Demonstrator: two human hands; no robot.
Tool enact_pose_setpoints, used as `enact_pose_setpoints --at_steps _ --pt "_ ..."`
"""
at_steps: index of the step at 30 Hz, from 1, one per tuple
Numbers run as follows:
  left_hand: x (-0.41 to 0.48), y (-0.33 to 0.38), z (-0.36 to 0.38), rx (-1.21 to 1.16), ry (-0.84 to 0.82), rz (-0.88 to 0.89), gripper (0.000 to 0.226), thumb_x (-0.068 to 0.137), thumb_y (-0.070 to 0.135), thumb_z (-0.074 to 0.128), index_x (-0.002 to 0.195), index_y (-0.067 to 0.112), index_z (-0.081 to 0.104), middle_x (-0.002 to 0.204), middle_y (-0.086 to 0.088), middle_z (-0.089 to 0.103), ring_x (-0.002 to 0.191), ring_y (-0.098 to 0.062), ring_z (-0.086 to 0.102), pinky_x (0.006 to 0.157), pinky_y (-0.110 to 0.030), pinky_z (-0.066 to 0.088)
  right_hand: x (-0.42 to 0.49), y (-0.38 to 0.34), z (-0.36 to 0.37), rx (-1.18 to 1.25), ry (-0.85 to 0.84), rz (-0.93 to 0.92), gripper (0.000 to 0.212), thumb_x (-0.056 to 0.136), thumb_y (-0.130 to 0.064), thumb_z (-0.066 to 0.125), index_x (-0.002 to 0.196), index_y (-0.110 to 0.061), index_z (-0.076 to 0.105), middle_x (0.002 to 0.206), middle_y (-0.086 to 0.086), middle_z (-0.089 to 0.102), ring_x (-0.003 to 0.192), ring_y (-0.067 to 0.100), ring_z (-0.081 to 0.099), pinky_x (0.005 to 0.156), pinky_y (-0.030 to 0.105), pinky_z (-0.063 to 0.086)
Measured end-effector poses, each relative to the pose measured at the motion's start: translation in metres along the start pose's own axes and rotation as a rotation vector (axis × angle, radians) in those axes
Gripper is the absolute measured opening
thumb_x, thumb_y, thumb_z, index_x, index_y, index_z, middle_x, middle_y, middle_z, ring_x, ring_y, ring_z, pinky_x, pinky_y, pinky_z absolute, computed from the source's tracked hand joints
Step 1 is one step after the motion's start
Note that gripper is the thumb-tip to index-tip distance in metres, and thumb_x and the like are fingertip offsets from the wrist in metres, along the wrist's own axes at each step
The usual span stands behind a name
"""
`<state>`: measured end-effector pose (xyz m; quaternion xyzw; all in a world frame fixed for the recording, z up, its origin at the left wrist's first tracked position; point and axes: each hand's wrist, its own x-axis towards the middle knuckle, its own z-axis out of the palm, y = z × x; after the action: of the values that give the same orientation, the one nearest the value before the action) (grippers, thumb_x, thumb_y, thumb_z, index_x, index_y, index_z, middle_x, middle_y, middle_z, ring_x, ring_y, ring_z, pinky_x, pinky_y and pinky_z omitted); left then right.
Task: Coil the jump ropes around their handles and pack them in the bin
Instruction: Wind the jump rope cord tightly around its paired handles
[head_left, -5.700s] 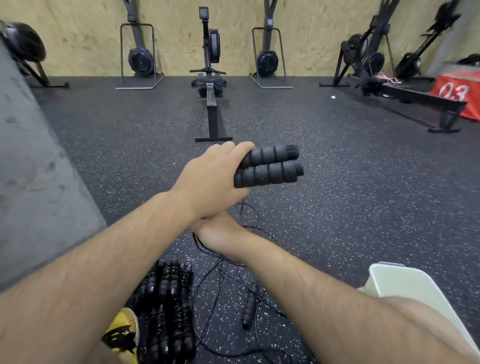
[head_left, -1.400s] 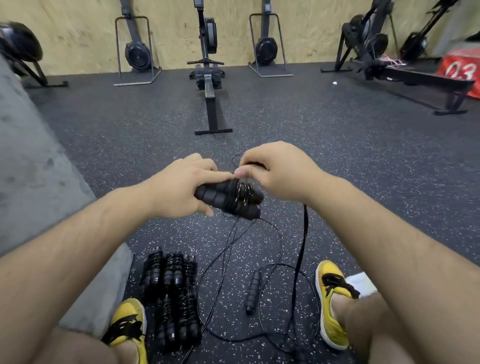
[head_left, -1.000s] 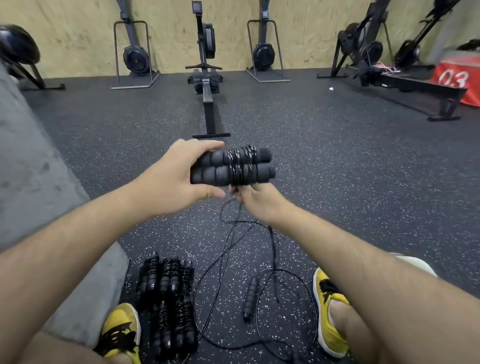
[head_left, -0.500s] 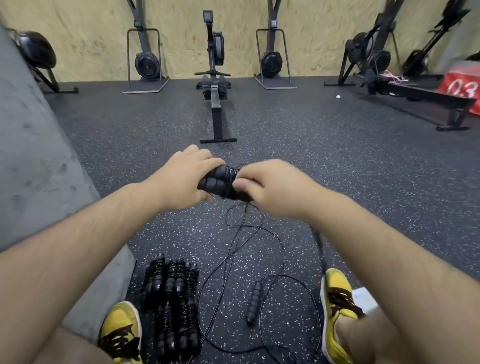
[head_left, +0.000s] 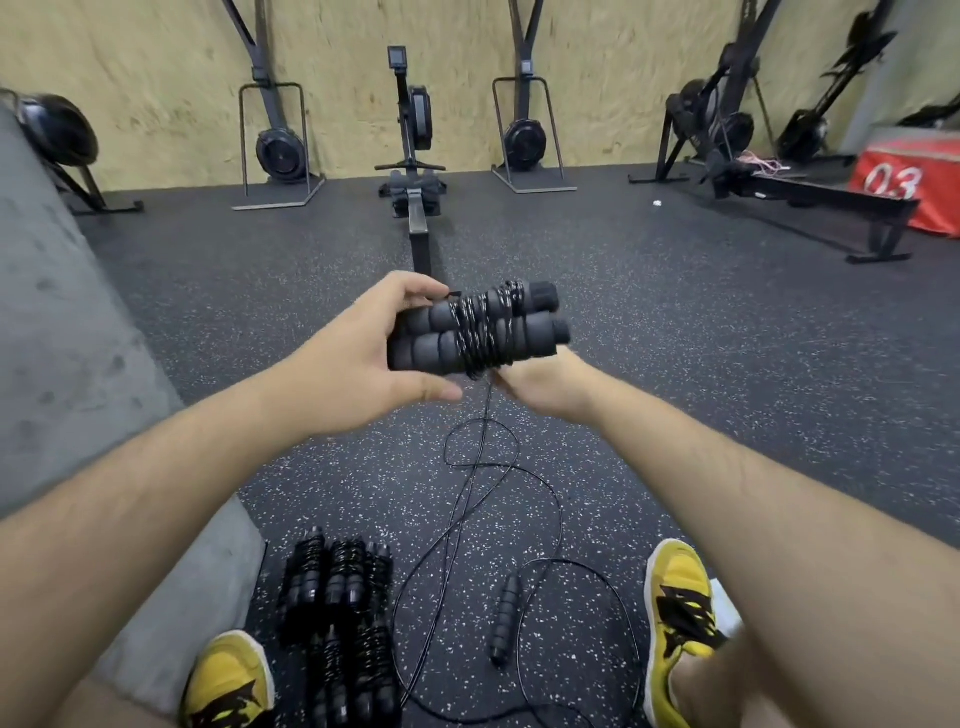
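Above the floor (head_left: 701, 374), the left hand (head_left: 358, 364) is gripping the paired handles (head_left: 431, 338) — fingers curled round them — while the right hand (head_left: 543, 387), fingers hidden beneath, is seemingly winding rope (head_left: 480, 332), slack needing another pass.

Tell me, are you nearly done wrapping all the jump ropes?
Partly. Done: a pile of coiled ropes lies on the floor. In hand: the left hand grips two handles with some turns wound on, and the right hand pinches the cord. Left: more loose cord to wind, another handle on the floor, and packing everything.
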<state>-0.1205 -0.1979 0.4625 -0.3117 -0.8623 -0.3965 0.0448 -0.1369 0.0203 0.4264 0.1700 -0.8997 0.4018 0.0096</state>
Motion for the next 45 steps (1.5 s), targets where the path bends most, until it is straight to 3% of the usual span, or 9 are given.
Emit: enact_pose_setpoints --at_steps 2,5,12,20,25,29,32,34,45 --pt "0.003 -0.01 -0.001 0.179 0.144 -0.017 0.076 0.069 0.027 0.092 0.127 0.027 0.045 0.122 -0.001 0.05 0.114 -0.008 0.047 0.099 -0.02 0.04 -0.004 -0.012 0.019 -0.004 -0.06 0.05 0.032 0.106 -0.026 0.04 0.082 -0.022 0.06 0.075 -0.001 0.058 0.061 0.012 0.049 0.054 0.024 0.044" --pt "0.006 -0.034 -0.009 0.414 0.262 -0.112 0.078 0.064 0.036 0.094 0.127 0.029 0.047 0.117 -0.006 0.047 0.109 -0.018 0.043 0.1 -0.038 0.042 -0.013 -0.034 0.044 -0.168 -0.167 0.047 0.032 0.107 -0.039 0.035 0.106 -0.014 0.055 0.097 0.002 0.059 0.085 0.021 0.057 0.07 0.034 0.042" --pt "0.007 -0.054 -0.007 0.741 0.071 -0.131 0.072 0.075 0.033 0.087 0.133 0.015 0.048 0.125 -0.003 0.052 0.119 -0.028 0.039 0.098 -0.047 0.036 -0.058 -0.085 0.04 -0.389 -0.333 -0.054 0.03 0.107 -0.034 0.036 0.086 -0.015 0.046 0.082 0.001 0.051 0.071 0.02 0.049 0.054 0.03 0.031" --pt "0.0 -0.054 0.011 0.651 -0.138 -0.031 0.065 0.073 0.029 0.086 0.125 0.022 0.046 0.103 0.015 0.036 0.109 -0.014 0.034 0.092 -0.035 0.033 -0.017 -0.049 0.0 -0.535 0.156 -0.178 0.023 0.104 -0.036 0.044 0.107 -0.027 0.064 0.102 -0.003 0.067 0.098 0.023 0.059 0.08 0.038 0.049" --pt "-0.009 -0.036 0.029 0.351 -0.198 0.048 0.074 0.079 0.027 0.084 0.131 0.027 0.032 0.114 0.007 0.039 0.1 -0.002 0.043 0.086 -0.019 0.037 0.018 0.0 -0.015 -0.379 0.221 -0.159 0.023 0.091 -0.052 0.06 0.092 -0.031 0.071 0.083 -0.012 0.066 0.083 0.012 0.061 0.072 0.034 0.049" --pt "-0.009 -0.027 0.035 0.136 -0.133 0.067 0.068 0.086 0.024 0.076 0.127 0.034 0.022 0.127 0.002 0.041 0.105 -0.003 0.049 0.087 -0.021 0.041 0.014 0.025 -0.011 0.022 0.029 -0.008 0.017 0.098 -0.011 0.056 0.085 -0.006 0.065 0.073 -0.002 0.067 0.068 0.005 0.061 0.064 0.022 0.049" --pt "-0.002 -0.032 0.037 0.208 -0.03 0.03 0.068 0.086 0.032 0.075 0.129 0.035 0.023 0.128 -0.003 0.038 0.114 -0.016 0.046 0.1 -0.034 0.041 0.004 0.015 0.02 -0.173 -0.208 0.176 0.026 0.104 -0.004 0.037 0.114 -0.005 0.062 0.116 0.014 0.064 0.109 0.024 0.059 0.092 0.031 0.043" --pt "0.003 -0.043 0.034 0.318 0.056 -0.009 0.071 0.085 0.027 0.077 0.132 0.027 0.025 0.123 -0.004 0.034 0.117 -0.021 0.041 0.106 -0.04 0.037 -0.003 0.005 0.047 -0.41 -0.232 0.069 0.032 0.107 -0.014 0.033 0.135 -0.006 0.049 0.135 0.017 0.056 0.123 0.03 0.052 0.093 0.031 0.038" --pt "0.007 -0.066 0.033 0.719 -0.107 -0.065 0.062 0.08 0.007 0.066 0.136 0.003 0.041 0.128 -0.013 0.04 0.115 -0.031 0.039 0.098 -0.046 0.035 -0.043 -0.038 0.049 -0.679 -0.178 -0.264 0.026 0.106 -0.034 0.035 0.091 -0.017 0.048 0.085 0.004 0.062 0.073 0.027 0.056 0.061 0.035 0.04"
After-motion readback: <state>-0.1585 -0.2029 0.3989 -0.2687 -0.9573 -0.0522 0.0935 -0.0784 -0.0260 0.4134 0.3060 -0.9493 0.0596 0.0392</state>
